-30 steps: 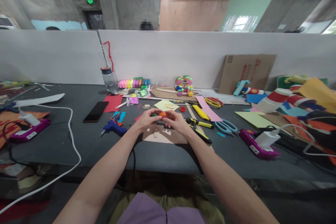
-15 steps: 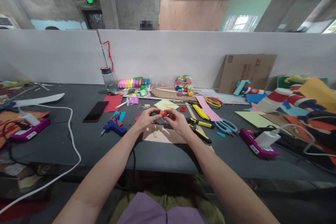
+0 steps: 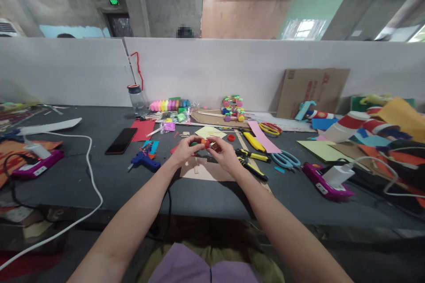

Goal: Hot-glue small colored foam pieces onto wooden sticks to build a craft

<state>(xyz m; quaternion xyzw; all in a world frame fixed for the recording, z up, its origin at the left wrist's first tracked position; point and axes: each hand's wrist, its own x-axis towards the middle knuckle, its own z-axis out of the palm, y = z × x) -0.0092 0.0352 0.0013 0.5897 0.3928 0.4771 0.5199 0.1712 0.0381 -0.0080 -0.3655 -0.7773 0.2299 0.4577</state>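
Both my hands meet above a tan card sheet point(image 3: 215, 171) on the dark table. My left hand point(image 3: 183, 149) is closed on a small piece with green and orange-red parts point(image 3: 205, 143). The fingers of my right hand point(image 3: 222, 149) pinch at the right side of that same small piece; its details are partly hidden by the fingertips. Thin wooden sticks point(image 3: 196, 166) lie on the card below my hands. A red ring point(image 3: 231, 137) rests just beyond my right hand.
Left of my hands lie a blue glue gun point(image 3: 144, 160) and a phone point(image 3: 121, 141). To the right are yellow-black pliers point(image 3: 254, 155), blue-handled scissors point(image 3: 286, 158) and a purple power strip point(image 3: 327, 182). A bottle point(image 3: 135, 97) stands by the white partition point(image 3: 206, 70).
The orange-red piece has turned slightly between my fingers, and my right fingertips have shifted a little. Both hands stay in nearly the same place.
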